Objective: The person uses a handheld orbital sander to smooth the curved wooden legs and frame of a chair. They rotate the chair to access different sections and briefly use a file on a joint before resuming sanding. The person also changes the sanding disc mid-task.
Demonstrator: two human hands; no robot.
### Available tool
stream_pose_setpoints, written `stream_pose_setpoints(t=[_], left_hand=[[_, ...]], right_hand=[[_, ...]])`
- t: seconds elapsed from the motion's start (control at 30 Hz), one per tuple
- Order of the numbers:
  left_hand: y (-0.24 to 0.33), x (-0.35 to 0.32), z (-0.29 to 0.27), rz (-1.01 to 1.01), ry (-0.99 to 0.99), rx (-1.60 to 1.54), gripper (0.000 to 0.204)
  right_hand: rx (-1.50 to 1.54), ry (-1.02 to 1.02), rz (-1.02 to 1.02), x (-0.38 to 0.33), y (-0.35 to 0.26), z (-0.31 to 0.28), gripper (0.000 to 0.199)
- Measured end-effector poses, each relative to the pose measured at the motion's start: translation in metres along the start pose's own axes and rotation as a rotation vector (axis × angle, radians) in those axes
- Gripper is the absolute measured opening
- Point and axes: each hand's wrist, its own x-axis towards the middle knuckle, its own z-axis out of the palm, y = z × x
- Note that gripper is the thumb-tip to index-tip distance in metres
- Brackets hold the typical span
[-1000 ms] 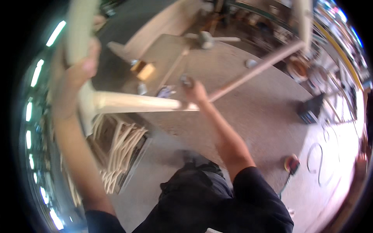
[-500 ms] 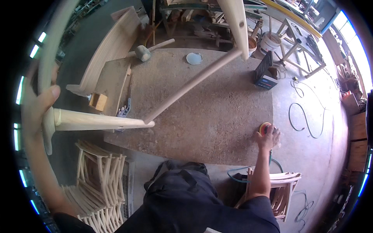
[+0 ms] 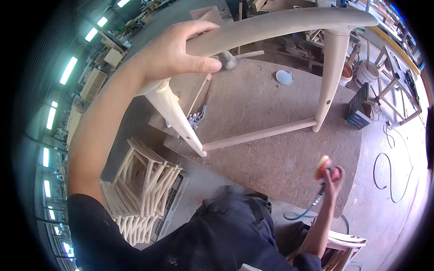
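Note:
My left hand (image 3: 174, 52) wraps round one end of the curved top rail (image 3: 280, 25) of a pale wooden chair frame, with the thumb on the near side. Two tapered legs come down from that rail, joined low by a round crossbar (image 3: 257, 134). The frame is held up over the worktable (image 3: 253, 104), tilted; I cannot tell whether its leg ends touch the top. In my right hand (image 3: 335, 180) is a red air sander (image 3: 323, 168) with a yellowish pad, raised near the table's right side and turned edge-on. Its hose trails down toward me.
A mallet (image 3: 228, 60), a pale round disc (image 3: 285, 77) and a dark box (image 3: 358, 113) lie along the table's far side. Slatted wooden pieces are stacked at the left (image 3: 144, 185) and lower right (image 3: 339, 244). A hose (image 3: 398, 180) curls over the floor.
The chair frame has swung round so its curved rail spans the top of the view. My right hand has raised the sander off the tabletop and turned it. The head view has shifted left.

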Motion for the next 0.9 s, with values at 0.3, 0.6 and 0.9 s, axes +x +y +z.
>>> stream_pose_setpoints(t=[0.3, 0.6, 0.9], left_hand=[[-0.055, -0.045, -0.030, -0.113, 0.056, 0.394, 0.109], [-0.078, -0.096, -0.047, -0.123, 0.124, 0.434, 0.094], [-0.044, -0.094, -0.025, -0.233, 0.224, 0.635, 0.067]], right_hand=[[0.629, -0.658, -0.171, -0.035, -0.229, 0.255, 0.061], [0.875, -0.948, -0.254, -0.048, -0.331, 0.368, 0.043], [0.867, -1.034, -0.208, -0.054, -0.329, 0.380, 0.045]])
